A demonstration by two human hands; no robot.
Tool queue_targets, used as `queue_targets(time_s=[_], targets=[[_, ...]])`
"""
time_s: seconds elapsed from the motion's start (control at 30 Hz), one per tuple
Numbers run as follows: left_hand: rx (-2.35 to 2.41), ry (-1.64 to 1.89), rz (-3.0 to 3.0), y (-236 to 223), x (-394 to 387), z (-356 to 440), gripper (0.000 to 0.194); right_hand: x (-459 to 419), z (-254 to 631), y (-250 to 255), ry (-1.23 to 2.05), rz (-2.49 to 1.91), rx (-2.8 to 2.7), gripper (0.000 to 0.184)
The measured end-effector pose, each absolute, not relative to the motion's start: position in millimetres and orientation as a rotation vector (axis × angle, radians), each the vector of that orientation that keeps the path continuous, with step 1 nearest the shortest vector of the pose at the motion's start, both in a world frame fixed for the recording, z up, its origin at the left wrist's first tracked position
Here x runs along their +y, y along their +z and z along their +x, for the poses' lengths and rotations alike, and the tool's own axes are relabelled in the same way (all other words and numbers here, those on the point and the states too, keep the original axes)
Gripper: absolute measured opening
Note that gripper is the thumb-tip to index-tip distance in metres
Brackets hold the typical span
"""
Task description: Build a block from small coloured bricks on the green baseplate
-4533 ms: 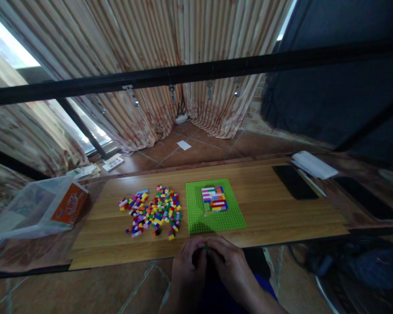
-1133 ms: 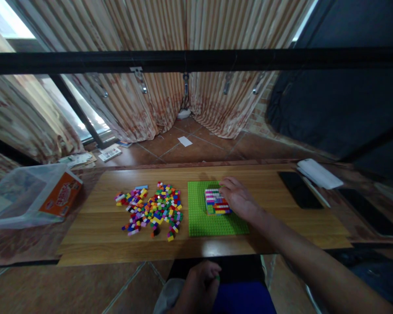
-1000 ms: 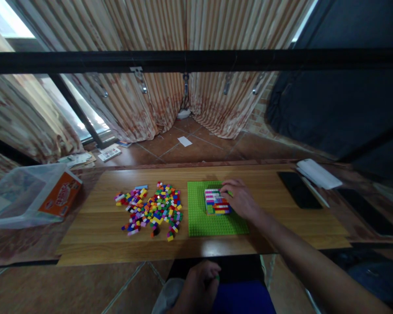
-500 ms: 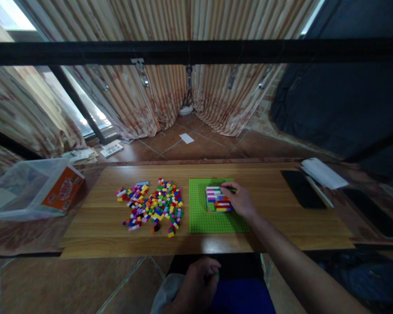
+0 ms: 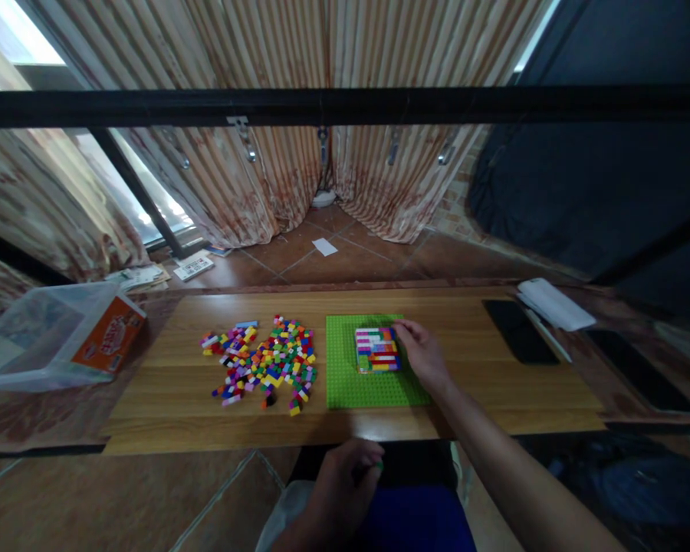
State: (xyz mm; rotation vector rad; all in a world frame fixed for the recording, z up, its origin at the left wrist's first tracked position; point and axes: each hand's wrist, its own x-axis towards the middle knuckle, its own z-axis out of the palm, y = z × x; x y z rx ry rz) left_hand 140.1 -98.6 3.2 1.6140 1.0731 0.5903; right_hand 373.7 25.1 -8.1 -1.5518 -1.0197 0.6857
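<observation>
My right hand reaches over the green baseplate. Its bent fingertips press against the upper right corner of the flat block of coloured bricks built on the plate. Whether a brick sits between those fingertips is hidden. My left hand rests low over my lap, below the table's near edge. Its fingers are curled around a small green brick. A loose pile of coloured bricks lies on the wooden table, left of the baseplate.
A clear plastic box with an orange label lies at the table's left end. Two dark phones and a white object lie at the right. A black bar crosses the view above, with curtains behind it.
Both hands were together at the table's near edge. My right hand then reached out to the brick block with a green brick and stays at its right edge. My left hand dropped to my lap.
</observation>
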Motion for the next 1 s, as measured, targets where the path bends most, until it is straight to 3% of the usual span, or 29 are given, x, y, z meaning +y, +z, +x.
queue_targets(time_s=[0.37, 0.7, 1.0], targets=[[1.075, 0.936, 1.885, 48, 20, 161, 0.017, -24, 397, -14, 0.345, -1.659, -1.167, 0.033], [1.033, 0.298, 2.500, 71, 72, 207, 0.032, -21, 397, -14, 0.369, -1.646, -1.218, 0.030], [1.063, 0.001, 2.728, 83, 79, 226, 0.028, -21, 394, -12, 0.386, -1.608, -1.186, 0.025]])
